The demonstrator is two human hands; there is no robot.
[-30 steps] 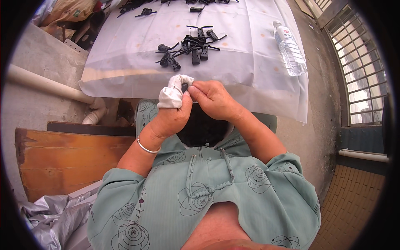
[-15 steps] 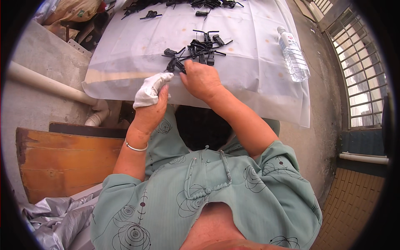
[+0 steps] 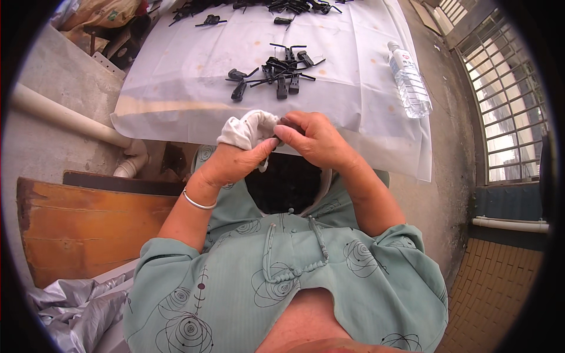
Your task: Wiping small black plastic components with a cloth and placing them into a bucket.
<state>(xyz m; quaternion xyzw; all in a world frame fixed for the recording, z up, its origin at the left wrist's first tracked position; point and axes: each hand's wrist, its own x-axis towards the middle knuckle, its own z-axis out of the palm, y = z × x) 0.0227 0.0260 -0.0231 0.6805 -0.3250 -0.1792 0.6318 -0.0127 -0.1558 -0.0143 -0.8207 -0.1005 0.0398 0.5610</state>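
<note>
Close together at the near edge of the table, my hands meet over a small black plastic part (image 3: 288, 123), mostly hidden by fingers. My left hand (image 3: 232, 162) wears a white cloth glove (image 3: 240, 134) over its fingers, with the thumb bare; it is closed, thumb pressed at the part. My right hand (image 3: 321, 140) pinches the same part between thumb and fingers. Just beyond lies a loose pile of black plastic parts (image 3: 281, 73) with thin arms sticking out. Below my hands, between my knees, stands a round container (image 3: 325, 183) with dark contents that I cannot make out.
White plastic sheeting (image 3: 347, 65) covers the table. A clear water bottle (image 3: 409, 85) lies at its right side. More black parts (image 3: 294, 6) are heaped at the far edge. An orange-brown wooden board (image 3: 94, 229) and a pale pipe (image 3: 70, 117) are at the left.
Both hands have drawn back from the pile toward me and come together. My right hand has taken a black plastic part from the pile's near left side.
</note>
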